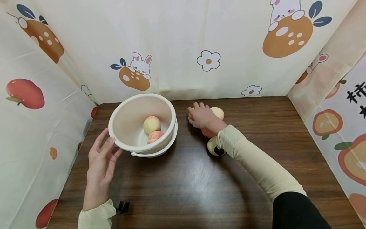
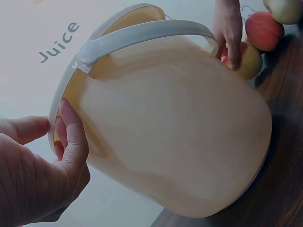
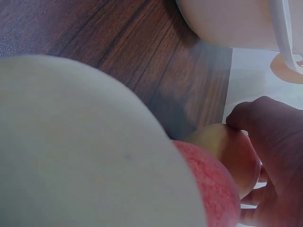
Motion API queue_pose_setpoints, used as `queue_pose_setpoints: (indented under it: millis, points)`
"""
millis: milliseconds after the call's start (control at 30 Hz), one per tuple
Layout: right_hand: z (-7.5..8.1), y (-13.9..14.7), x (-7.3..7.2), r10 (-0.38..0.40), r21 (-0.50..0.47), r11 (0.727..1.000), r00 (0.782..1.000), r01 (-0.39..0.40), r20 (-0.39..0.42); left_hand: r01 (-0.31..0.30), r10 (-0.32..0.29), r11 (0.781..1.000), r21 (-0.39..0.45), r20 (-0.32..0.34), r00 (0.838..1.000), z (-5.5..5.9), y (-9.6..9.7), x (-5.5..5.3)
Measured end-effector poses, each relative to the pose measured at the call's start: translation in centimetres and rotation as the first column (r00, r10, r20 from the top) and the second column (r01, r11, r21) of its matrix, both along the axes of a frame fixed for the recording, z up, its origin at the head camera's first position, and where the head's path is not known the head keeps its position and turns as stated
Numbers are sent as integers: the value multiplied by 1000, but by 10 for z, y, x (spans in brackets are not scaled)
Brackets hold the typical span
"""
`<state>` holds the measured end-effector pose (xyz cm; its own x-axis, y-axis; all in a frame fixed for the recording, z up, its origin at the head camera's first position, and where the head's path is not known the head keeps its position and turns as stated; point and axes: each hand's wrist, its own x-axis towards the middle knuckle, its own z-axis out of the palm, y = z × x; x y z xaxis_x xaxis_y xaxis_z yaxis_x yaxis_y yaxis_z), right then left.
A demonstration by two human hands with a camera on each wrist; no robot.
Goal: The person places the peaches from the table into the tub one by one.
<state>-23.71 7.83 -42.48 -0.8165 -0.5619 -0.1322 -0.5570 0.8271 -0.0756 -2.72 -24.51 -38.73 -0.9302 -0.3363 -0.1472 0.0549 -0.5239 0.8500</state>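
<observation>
A cream bucket (image 1: 137, 149) with a white handle (image 2: 151, 32) stands at the left of the table, its mouth turned toward me. My left hand (image 1: 100, 159) pinches its rim, thumb on one side and fingers on the other. Inside lie a yellow peach (image 1: 152, 124) and pinkish peach (image 1: 155, 136). To the right of the bucket, my right hand (image 1: 202, 117) grips a yellow-red peach (image 3: 232, 153), fingers curled round it; from above the hand mostly covers it. Close by are a red peach (image 2: 264, 31), a pale peach (image 1: 212, 146) under the wrist and another yellowish peach (image 1: 218, 112).
The dark wooden table (image 1: 194, 190) ends at a printed curtain (image 1: 177, 63) at the back. More printed cloth hangs on the left and right sides. A black strap piece (image 1: 123, 207) juts from the left sleeve.
</observation>
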Motion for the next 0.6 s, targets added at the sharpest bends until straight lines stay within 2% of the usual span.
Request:
queue_pose_setpoints:
  millis: [233,600]
  points:
    - [0,0,1,6,-24,1000,1000,-7,-27,0,0,1000,-3,-2,1000,0,1,1]
    - [10,-1,5,13,-66,998,997,-19,-79,6,-6,1000,5,-22,1000,-2,2,2]
